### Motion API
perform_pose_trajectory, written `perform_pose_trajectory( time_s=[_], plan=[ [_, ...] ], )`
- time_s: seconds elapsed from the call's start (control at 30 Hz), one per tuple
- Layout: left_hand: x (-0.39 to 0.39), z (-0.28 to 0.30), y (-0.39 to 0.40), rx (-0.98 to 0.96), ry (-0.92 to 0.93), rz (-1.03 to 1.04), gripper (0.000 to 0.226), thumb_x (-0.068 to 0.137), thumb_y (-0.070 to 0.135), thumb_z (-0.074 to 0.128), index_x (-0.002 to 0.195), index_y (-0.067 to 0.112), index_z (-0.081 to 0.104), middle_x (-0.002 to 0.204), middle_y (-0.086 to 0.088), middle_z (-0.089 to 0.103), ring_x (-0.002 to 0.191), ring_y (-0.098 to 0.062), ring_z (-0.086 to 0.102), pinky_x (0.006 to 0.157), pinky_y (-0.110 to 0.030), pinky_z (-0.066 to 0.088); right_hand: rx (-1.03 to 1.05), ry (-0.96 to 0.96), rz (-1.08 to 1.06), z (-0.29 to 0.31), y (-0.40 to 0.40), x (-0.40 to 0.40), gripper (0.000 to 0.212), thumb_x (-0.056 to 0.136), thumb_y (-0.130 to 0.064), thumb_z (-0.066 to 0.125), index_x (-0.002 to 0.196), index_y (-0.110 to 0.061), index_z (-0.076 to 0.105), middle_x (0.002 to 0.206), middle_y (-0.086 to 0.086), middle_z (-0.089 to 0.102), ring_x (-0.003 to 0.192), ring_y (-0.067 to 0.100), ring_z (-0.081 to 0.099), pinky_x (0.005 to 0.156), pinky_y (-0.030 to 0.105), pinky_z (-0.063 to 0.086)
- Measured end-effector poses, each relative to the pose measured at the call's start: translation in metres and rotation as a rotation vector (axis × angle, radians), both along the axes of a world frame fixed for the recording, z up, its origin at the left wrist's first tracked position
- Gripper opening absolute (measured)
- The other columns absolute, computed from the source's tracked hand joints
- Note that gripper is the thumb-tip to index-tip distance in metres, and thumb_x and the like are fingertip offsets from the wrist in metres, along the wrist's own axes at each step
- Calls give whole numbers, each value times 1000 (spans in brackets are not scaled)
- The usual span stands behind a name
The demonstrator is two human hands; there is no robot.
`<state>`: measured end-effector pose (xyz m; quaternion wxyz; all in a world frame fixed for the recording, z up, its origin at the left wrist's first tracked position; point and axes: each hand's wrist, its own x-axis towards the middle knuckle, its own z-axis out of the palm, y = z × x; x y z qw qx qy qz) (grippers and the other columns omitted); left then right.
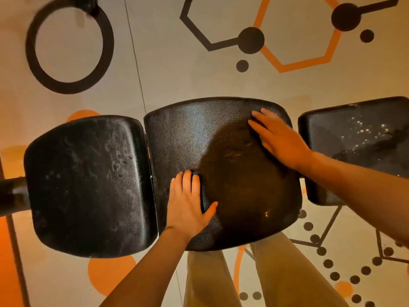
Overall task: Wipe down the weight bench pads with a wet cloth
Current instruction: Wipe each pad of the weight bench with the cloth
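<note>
Three black textured bench pads lie in a row below me. The middle pad (188, 138) is the widest. My left hand (188, 204) rests flat on its near left part, fingers straight and thumb spread. My right hand (276, 138) lies flat on its far right part, fingers pointing to the far left. The left pad (88, 185) shows pale smears. The right pad (354, 138) carries small glistening droplets. No cloth is visible in either hand or anywhere else in view.
The floor (168, 74) is pale with black and orange hexagons, rings and dots. A dark metal bar (11, 196) sticks out at the left of the bench. A thin frame strut (329, 224) runs under the right pad. My legs (221, 280) stand at the near edge.
</note>
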<state>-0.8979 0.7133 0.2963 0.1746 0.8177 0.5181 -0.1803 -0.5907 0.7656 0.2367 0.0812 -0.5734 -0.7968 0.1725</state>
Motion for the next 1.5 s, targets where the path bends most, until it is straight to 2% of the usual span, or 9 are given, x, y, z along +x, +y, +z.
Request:
perform_pose_trajectory(
  time_s=[0.1, 0.27, 0.37, 0.6, 0.73, 0.87, 1.07, 1.27, 1.5],
  plan=[
    [1, 2, 0, 15, -31, 16, 80, 79, 65, 46, 127, 1, 43, 131, -23, 47, 124, -42, 44, 105, -56, 40, 2, 29, -222, 1, 30, 5, 48, 93, 0, 54, 141, 1, 44, 147, 24, 38, 137, 46, 31, 109, 53, 33],
    [5, 2, 0, 35, -18, 29, 82, 77, 66, 45, 125, 0, 47, 130, -25, 50, 123, -41, 44, 104, -56, 42, -11, 103, -447, 0, 32, -5, 45, 96, -3, 49, 140, 2, 43, 147, 25, 37, 138, 45, 29, 113, 54, 30],
    [6, 2, 0, 44, -8, 26, 83, 78, 66, 44, 124, -3, 49, 128, -26, 50, 122, -42, 43, 102, -56, 43, -19, 91, -367, 1, -15, -22, 45, 95, -6, 51, 139, 0, 46, 147, 23, 38, 139, 45, 28, 114, 50, 23],
    [10, 1, -3, 49, 9, 53, 85, 78, 66, 45, 122, -6, 50, 128, -29, 49, 120, -44, 43, 102, -57, 42, -30, 47, -65, 0, -117, -33, 46, 97, -21, 39, 138, -7, 49, 145, 16, 45, 138, 36, 32, 115, 49, 27],
    [13, -1, -5, 52, 1, 104, 88, 78, 69, 46, 123, -7, 48, 129, -29, 47, 120, -46, 43, 102, -58, 41, -10, 14, 80, -7, -89, -8, 49, 87, -12, 58, 135, -5, 54, 143, 19, 47, 135, 37, 35, 113, 50, 28],
    [18, -5, -6, 45, -9, 180, 92, 78, 72, 47, 126, -6, 46, 131, -29, 45, 122, -46, 41, 104, -58, 39, -20, 57, -161, -5, -27, 9, 48, 90, -7, 58, 137, -3, 50, 145, 21, 43, 135, 44, 36, 109, 52, 32],
    [22, -8, -8, 83, -18, 187, 91, 78, 71, 49, 123, -8, 46, 128, -30, 46, 120, -47, 41, 104, -59, 37, -8, 194, -579, -3, 12, 6, 42, 99, -7, 47, 141, -3, 46, 147, 19, 38, 139, 38, 31, 115, 43, 27],
    [22, -5, -3, 109, -8, 151, 92, 76, 73, 46, 120, -7, 48, 123, -29, 48, 115, -45, 42, 102, -59, 39, -44, 172, -491, -5, -68, -9, 44, 98, -11, 46, 142, -3, 44, 149, 20, 37, 141, 40, 25, 118, 42, 17],
    [20, -10, -6, 142, -59, 178, 93, 74, 74, 48, 121, -7, 47, 125, -29, 46, 117, -43, 37, 102, -58, 40, -45, 142, -293, -7, -136, -15, 44, 97, -18, 40, 140, -8, 48, 147, 16, 41, 140, 36, 29, 112, 54, 32]
  ],
)
